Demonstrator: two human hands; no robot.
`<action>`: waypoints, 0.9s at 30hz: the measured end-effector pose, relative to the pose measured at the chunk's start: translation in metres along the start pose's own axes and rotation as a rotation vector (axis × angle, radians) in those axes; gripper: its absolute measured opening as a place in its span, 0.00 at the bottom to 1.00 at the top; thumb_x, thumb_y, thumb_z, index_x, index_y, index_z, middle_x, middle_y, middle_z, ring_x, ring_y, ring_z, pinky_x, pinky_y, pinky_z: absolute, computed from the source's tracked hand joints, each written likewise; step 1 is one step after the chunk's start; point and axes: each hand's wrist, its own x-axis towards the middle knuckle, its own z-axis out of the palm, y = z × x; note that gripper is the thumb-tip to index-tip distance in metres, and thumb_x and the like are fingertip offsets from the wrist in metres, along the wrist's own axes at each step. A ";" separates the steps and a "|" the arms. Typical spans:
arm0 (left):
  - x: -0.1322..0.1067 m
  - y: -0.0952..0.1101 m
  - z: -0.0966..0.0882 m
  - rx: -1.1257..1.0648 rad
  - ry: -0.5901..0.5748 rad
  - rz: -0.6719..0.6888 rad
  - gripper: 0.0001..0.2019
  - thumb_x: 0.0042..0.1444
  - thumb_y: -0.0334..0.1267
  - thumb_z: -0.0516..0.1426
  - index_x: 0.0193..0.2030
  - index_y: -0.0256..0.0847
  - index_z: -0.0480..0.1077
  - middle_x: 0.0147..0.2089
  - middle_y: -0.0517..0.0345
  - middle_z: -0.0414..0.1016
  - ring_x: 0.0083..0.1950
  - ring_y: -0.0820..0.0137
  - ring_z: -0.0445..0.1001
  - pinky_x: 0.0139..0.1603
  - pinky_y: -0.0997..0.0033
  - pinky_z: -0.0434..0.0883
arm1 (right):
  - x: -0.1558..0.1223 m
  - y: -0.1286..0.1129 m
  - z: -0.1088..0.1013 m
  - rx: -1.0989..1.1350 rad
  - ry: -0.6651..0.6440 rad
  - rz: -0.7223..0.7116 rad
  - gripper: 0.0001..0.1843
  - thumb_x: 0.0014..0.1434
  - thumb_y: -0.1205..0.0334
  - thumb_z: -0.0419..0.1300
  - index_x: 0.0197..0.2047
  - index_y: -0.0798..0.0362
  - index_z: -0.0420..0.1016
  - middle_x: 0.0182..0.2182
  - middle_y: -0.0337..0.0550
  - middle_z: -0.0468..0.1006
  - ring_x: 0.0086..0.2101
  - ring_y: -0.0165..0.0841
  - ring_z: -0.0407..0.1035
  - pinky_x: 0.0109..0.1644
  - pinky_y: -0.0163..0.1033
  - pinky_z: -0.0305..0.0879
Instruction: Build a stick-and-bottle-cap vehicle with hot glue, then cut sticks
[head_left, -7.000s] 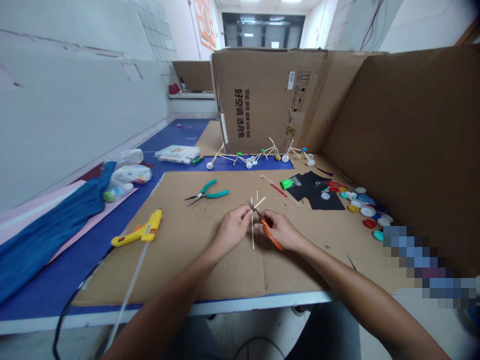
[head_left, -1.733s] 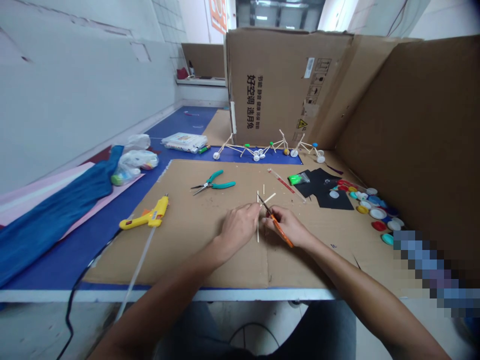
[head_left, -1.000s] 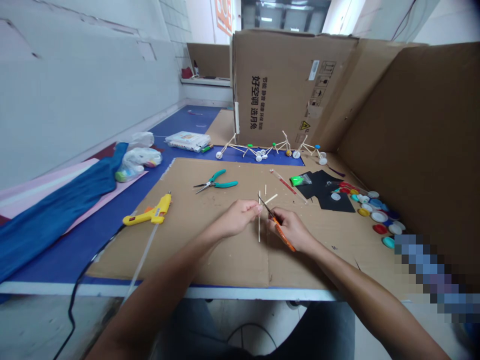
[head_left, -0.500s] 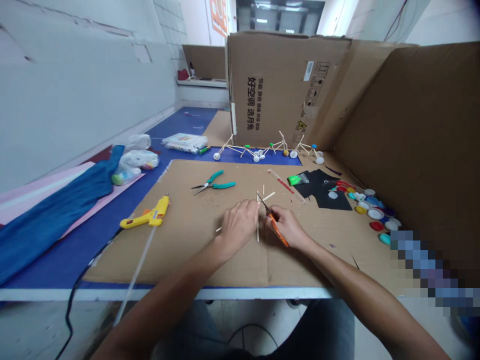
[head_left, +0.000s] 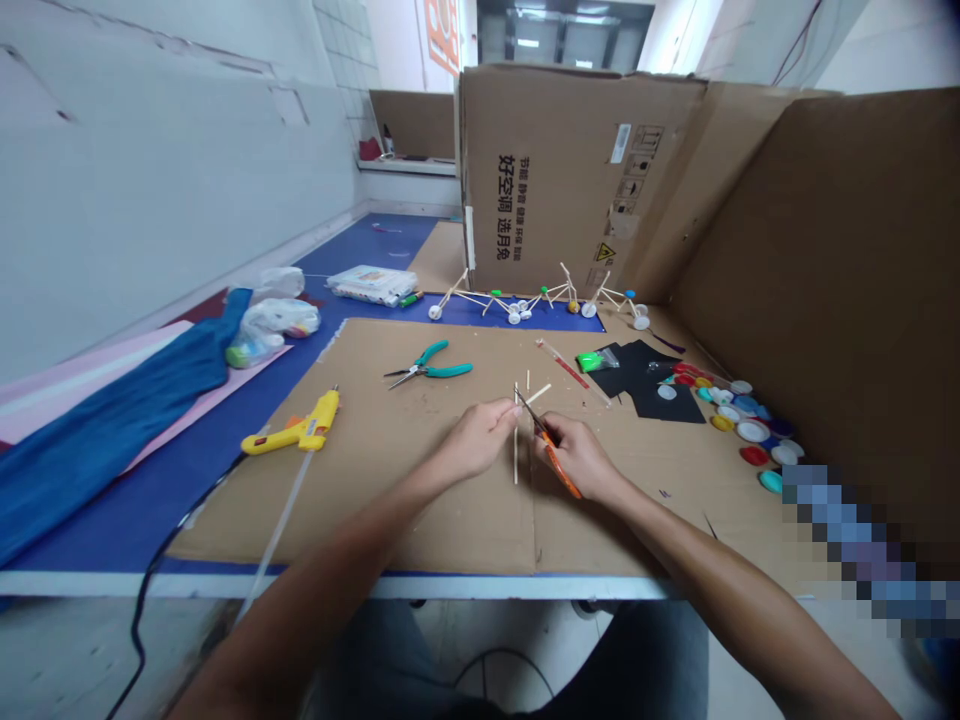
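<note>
My right hand [head_left: 579,458] is closed around orange-handled scissors [head_left: 564,474], whose dark blades point up and left. Close to the blade tips, my left hand [head_left: 480,440] pinches with thumb and fingers at a thin wooden stick that is almost wholly hidden by the hand. Between the two hands a pale wooden stick [head_left: 516,460] lies lengthwise on the cardboard. Just beyond the blades are a slanted stick piece [head_left: 539,393] and a short upright-lying piece [head_left: 528,379].
Teal-handled pliers [head_left: 429,367] and a yellow glue gun [head_left: 313,428] lie to the left. Stick models with cap wheels [head_left: 514,312] stand at the back before a large cardboard box [head_left: 570,180]. Black sheets [head_left: 660,375] and several bottle caps [head_left: 751,430] are on the right.
My left hand has turned from knuckles-up to a sideways pinch. The stick end that stuck out at its left is out of sight. The right hand and scissors have barely moved.
</note>
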 end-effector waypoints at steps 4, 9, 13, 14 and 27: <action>0.000 0.007 -0.006 -0.301 -0.106 -0.090 0.17 0.63 0.49 0.48 0.27 0.41 0.58 0.24 0.67 0.53 0.25 0.76 0.52 0.27 0.75 0.54 | -0.001 -0.002 -0.002 -0.001 -0.016 -0.009 0.04 0.52 0.62 0.56 0.28 0.52 0.65 0.23 0.33 0.64 0.26 0.29 0.58 0.31 0.35 0.54; -0.003 0.013 -0.015 -0.572 -0.280 -0.332 0.16 0.62 0.53 0.50 0.31 0.43 0.57 0.22 0.71 0.48 0.19 0.78 0.42 0.20 0.77 0.42 | -0.003 -0.003 -0.004 -0.027 -0.035 -0.033 0.03 0.53 0.63 0.55 0.28 0.52 0.65 0.23 0.33 0.64 0.26 0.28 0.58 0.31 0.34 0.54; -0.001 0.010 -0.011 -0.476 -0.259 -0.320 0.16 0.65 0.50 0.47 0.31 0.43 0.59 0.21 0.70 0.49 0.19 0.77 0.46 0.20 0.76 0.45 | -0.001 0.000 -0.002 -0.026 -0.027 -0.025 0.03 0.53 0.63 0.55 0.29 0.53 0.66 0.23 0.34 0.65 0.26 0.29 0.59 0.31 0.34 0.55; -0.001 0.010 -0.008 -0.364 -0.198 -0.272 0.16 0.65 0.48 0.47 0.31 0.42 0.61 0.21 0.68 0.53 0.20 0.76 0.50 0.22 0.75 0.48 | 0.000 0.002 -0.001 -0.019 -0.021 -0.023 0.03 0.53 0.63 0.56 0.29 0.53 0.67 0.23 0.34 0.65 0.26 0.28 0.59 0.31 0.34 0.54; -0.008 0.015 0.005 0.635 0.097 -0.065 0.17 0.71 0.40 0.45 0.44 0.41 0.74 0.43 0.48 0.82 0.41 0.63 0.79 0.37 0.69 0.65 | 0.007 0.008 0.004 0.241 -0.071 0.019 0.13 0.54 0.53 0.64 0.30 0.52 0.66 0.24 0.33 0.64 0.26 0.28 0.58 0.31 0.35 0.56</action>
